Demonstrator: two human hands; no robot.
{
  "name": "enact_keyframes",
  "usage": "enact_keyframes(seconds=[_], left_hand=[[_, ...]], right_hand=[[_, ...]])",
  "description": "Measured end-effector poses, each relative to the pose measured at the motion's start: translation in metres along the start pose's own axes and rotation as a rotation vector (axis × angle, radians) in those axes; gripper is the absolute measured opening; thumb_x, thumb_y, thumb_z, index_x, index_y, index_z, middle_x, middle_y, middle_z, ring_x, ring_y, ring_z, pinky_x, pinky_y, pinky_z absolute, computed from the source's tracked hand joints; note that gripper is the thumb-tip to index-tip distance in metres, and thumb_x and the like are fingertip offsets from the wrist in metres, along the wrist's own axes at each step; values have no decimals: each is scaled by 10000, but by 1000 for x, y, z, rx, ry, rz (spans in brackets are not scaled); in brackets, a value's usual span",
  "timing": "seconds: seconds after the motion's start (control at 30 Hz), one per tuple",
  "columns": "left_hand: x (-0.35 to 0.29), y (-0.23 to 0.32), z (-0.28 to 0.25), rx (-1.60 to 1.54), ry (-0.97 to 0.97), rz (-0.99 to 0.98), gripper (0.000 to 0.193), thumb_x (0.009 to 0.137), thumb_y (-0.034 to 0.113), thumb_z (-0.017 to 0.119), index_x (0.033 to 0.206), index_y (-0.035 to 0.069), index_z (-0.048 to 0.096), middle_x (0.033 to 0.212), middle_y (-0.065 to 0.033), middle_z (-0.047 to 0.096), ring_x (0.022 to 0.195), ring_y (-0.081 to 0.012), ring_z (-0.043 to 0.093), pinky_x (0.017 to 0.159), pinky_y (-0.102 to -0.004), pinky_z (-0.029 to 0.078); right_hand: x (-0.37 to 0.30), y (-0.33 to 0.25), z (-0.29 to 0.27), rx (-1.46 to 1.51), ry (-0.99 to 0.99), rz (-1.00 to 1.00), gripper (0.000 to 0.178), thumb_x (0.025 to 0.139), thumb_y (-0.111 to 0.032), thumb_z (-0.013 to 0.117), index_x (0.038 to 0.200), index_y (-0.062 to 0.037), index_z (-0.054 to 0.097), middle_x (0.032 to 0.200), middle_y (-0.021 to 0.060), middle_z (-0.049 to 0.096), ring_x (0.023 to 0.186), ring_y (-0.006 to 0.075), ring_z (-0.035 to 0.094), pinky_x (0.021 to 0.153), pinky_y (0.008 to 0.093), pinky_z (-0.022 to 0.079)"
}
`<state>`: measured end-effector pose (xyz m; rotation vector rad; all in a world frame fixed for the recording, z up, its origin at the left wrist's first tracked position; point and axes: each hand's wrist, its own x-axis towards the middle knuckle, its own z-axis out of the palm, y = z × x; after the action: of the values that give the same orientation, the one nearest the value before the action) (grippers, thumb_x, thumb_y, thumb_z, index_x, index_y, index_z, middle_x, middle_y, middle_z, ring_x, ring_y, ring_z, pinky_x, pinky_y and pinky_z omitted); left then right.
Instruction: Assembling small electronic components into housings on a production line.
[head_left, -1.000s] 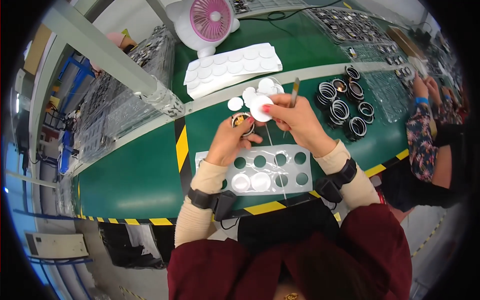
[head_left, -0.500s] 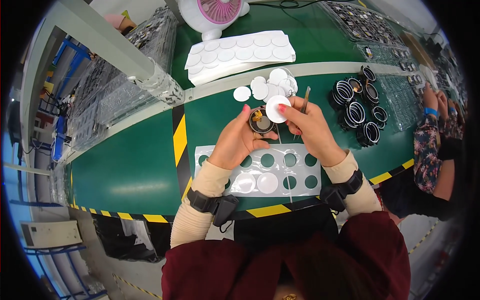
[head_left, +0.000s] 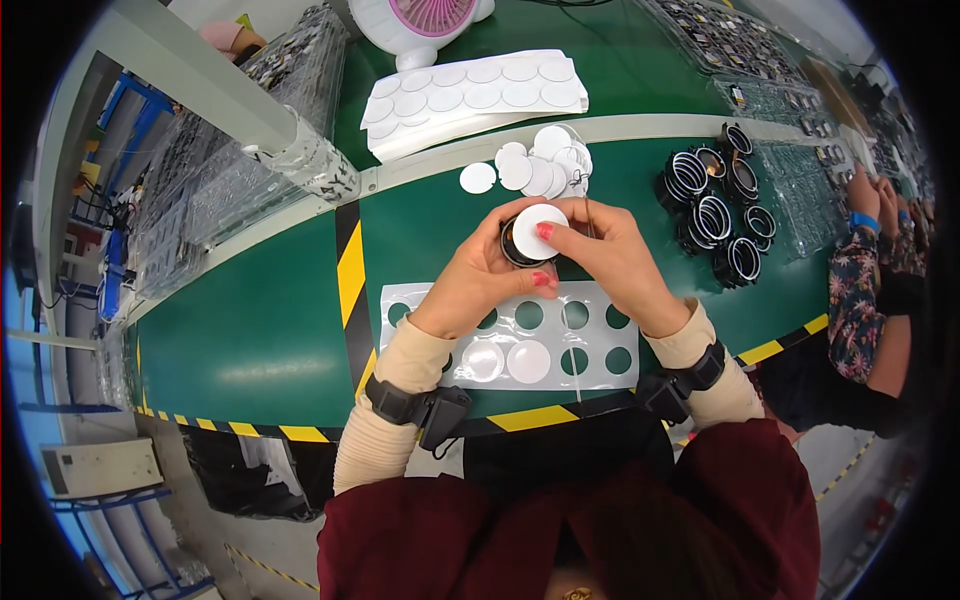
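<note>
At the left, a bare stretch of green tabletop (head_left: 240, 330) runs up to a strip of black-and-yellow hazard tape (head_left: 352, 275). Right of the tape, a stack of white sheets (head_left: 475, 95) marked with round shapes lies beyond the metal rail, and a clear perforated sheet (head_left: 550, 338) lies flat near the table's edge, two white rounds in its lower row. One loose paper-white round (head_left: 478, 178) sits just beside a pile of similar rounds (head_left: 540, 176).

The left hand (head_left: 468, 278) is closed around a black round housing (head_left: 511, 246), cradling it from the left above the perforated sheet. A white disc (head_left: 541, 232) covers most of the housing's face; whether it touches or is seated cannot be told. The right hand (head_left: 618, 262) holds the disc, thumb pressed on its front; the fingers behind are hidden. A slim tool (head_left: 588, 212) also stands up from that hand.

The disc looks light, thin and flexible, likely to crease or smudge, so its edge seems the better hold than its face. The housing looks rigid and light, perhaps delicate inside; its outer rim seems the safe grip.

Farther right stand black ring housings (head_left: 710, 222), then clear plastic trays (head_left: 795, 195) and a co-worker's hands (head_left: 868, 205).
</note>
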<state>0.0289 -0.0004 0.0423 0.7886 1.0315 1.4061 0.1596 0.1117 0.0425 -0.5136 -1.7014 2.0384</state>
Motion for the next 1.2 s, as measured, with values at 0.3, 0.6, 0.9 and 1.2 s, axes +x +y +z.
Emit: enact_keyframes(seconds=[0.3, 0.6, 0.9, 1.2], left_hand=[[-1, -1, 7, 23, 5, -11, 727, 689, -170, 588, 1318, 43, 289, 1204, -101, 438, 1069, -185, 506, 868, -314, 487], [-1, -6, 5, 68, -61, 31, 667, 717, -151, 579, 1295, 45, 310, 1197, -78, 422, 1061, -140, 488, 855, -277, 488], [-3, -4, 5, 61, -71, -21, 678, 736, -148, 575, 1314, 46, 278, 1184, -79, 436, 1034, -139, 504, 825, -289, 502], [-4, -2, 4, 20, -90, -14, 678, 738, -150, 571, 1316, 48, 277, 1179, -81, 445, 1028, -142, 509, 832, -292, 500]], right_hand=[[-8, 8, 7, -157, 14, -81, 203, 812, -77, 561, 970, 50, 559, 935, 24, 549, 745, 53, 498, 618, 184, 410], [-11, 12, 17, -229, 137, -200, 175, 744, -27, 549, 898, 52, 520, 890, 46, 503, 657, 72, 447, 557, 211, 386], [-11, 15, 15, -326, 166, -299, 127, 731, -21, 570, 809, 54, 503, 909, 94, 525, 626, 80, 444, 528, 223, 386], [-11, 12, 17, -328, 151, -273, 125, 733, -24, 579, 790, 51, 497, 920, 102, 527, 633, 83, 449, 537, 223, 391]])
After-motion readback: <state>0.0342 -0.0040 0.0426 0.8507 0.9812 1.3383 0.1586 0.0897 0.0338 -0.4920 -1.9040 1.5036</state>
